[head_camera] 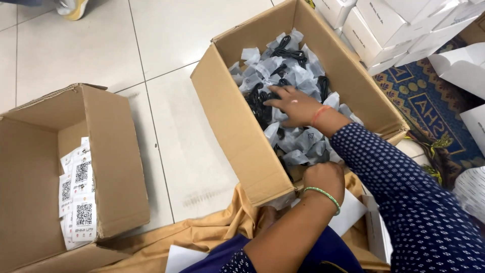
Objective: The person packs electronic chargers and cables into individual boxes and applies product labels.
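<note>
Under the spread right hand lie bagged black cables; left hand grips the carton.

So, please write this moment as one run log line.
right hand: in cable bags | left hand: on box edge

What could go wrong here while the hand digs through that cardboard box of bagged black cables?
The right hand presses into the loose pile of black cables in clear plastic bags; pulling one might drag neighbours out or snag a bag. The left hand grips the near rim of the brown cardboard box, which sits partly on rumpled tan cloth, so the box could tip or slide.
</note>
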